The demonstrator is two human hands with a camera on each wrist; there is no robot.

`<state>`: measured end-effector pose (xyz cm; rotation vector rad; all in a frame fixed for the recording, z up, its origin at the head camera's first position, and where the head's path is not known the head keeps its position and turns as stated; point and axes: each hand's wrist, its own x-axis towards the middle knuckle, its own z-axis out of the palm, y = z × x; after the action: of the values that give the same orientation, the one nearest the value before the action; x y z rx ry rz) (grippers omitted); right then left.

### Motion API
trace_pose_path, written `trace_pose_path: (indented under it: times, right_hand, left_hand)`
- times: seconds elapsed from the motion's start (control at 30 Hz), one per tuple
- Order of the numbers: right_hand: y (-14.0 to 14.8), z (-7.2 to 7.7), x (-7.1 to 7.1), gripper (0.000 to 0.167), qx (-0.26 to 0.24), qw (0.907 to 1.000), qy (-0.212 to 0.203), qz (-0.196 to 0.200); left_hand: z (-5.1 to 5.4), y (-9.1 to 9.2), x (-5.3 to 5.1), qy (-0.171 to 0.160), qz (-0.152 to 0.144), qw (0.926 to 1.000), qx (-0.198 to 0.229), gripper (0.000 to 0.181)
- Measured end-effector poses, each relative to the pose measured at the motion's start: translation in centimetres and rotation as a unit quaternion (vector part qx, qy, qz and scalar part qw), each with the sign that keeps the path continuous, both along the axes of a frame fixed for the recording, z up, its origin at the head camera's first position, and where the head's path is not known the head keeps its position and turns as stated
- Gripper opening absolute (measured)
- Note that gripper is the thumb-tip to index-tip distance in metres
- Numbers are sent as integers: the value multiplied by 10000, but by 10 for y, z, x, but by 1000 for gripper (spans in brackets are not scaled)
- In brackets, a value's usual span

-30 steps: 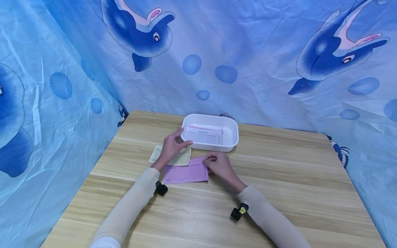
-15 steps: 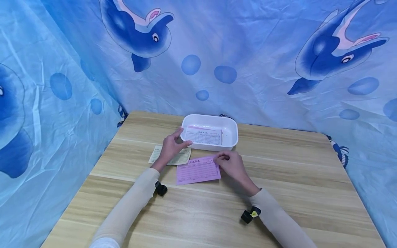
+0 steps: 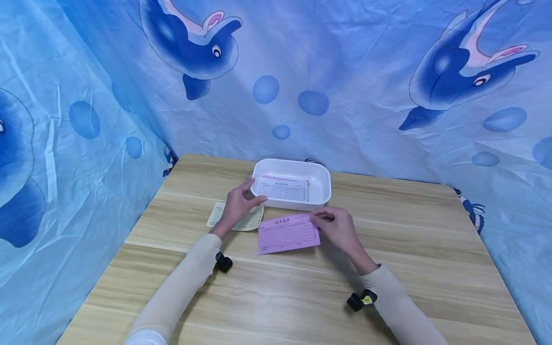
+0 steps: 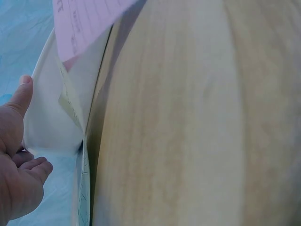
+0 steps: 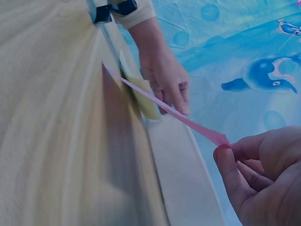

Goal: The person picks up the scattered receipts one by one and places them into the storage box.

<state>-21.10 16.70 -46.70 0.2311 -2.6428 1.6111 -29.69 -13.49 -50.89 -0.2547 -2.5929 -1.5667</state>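
Note:
My right hand pinches a pink receipt slip by its upper right corner, between thumb and index finger. The slip hangs tilted in front of a white plastic box, its printed side showing. My left hand holds the box's near left corner, thumb at the front rim and fingers at the left side. Inside the box lies a white receipt slip with pink paper beneath it. Pale yellow receipt slips lie partly under my left hand; in the right wrist view, a yellow slip curls up by the box.
The wooden table carries the box near its back edge. Behind it hangs a blue curtain printed with dolphins. A black wrist camera sits on the right sleeve and another black camera on the left.
My right hand has drawn the pink slip to the right and lifted it off the table, away from the yellow slips. My left hand has stayed at the box corner.

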Motion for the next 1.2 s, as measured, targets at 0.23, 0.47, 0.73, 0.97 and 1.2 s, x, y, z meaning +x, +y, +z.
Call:
trace_pose_path:
  times: [0.23, 0.47, 0.73, 0.97, 1.2]
  right_hand:
    - [14, 12, 1, 11, -330, 9992, -217, 6]
    - [22, 20, -3, 12, -768, 9966, -311, -19]
    - [22, 34, -9, 22, -1200, 9921, -140, -328]
    - [21, 44, -24, 28, -1662, 9844, 70, -570]
    - [20, 50, -47, 31, -1790, 9812, 354, -633]
  left_hand:
    - [0, 0, 0, 18, 10, 10000, -50, 90]
    - [3, -1, 1, -50, -13, 10000, -47, 92]
    - [2, 0, 0, 7, 11, 10000, -66, 83]
    - [3, 1, -1, -37, 39, 10000, -8, 73]
    - [3, 1, -2, 23, 9, 10000, 75, 75]
